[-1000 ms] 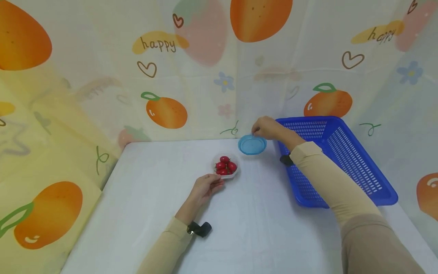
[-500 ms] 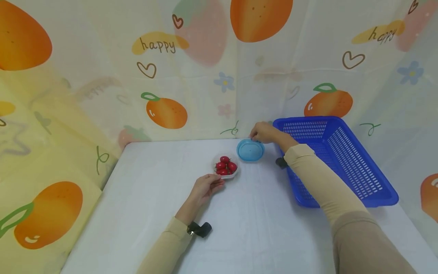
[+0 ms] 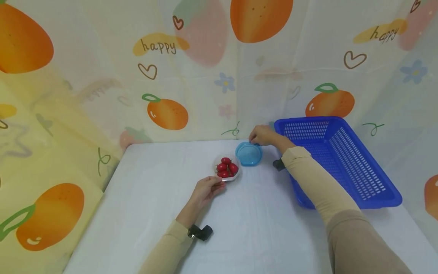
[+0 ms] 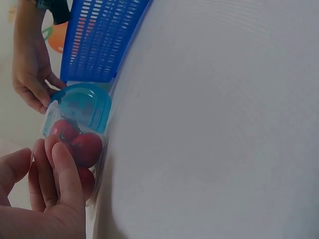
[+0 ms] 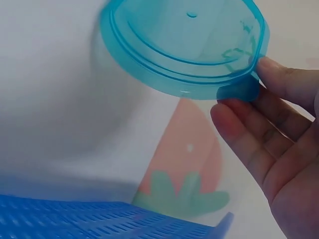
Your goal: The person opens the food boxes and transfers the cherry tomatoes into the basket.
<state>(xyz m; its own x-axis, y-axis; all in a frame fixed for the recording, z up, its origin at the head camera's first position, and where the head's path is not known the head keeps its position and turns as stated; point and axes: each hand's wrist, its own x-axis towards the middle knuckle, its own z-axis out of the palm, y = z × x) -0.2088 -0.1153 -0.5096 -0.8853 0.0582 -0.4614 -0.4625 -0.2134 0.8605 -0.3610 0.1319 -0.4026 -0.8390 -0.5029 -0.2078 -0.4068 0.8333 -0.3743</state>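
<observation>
A small clear plastic bowl (image 3: 228, 179) with several red cherry tomatoes (image 3: 225, 167) stands on the white table. At its near rim is my left hand (image 3: 207, 189), thumb and fingers pinching the edge; in the left wrist view the fingers (image 4: 65, 169) partly cover the tomatoes (image 4: 88, 149). My right hand (image 3: 262, 135) pinches a translucent blue lid (image 3: 249, 155) by its far edge. That lid tilts beside the bowl's right side, overlapping its rim in the left wrist view. The thumb (image 5: 279, 74) and fingertips on the lid's tab (image 5: 239, 92) show in the right wrist view.
A large blue perforated basket (image 3: 374, 167) stands on the right of the table, beneath my right forearm. Behind the table hangs a fruit-print cloth (image 3: 202, 83). White table surface (image 3: 154, 182) extends left and in front of the bowl.
My right hand has brought the blue lid down and slightly left, closer to the bowl, and the lid now faces the camera more. My left hand stays at the bowl's rim.
</observation>
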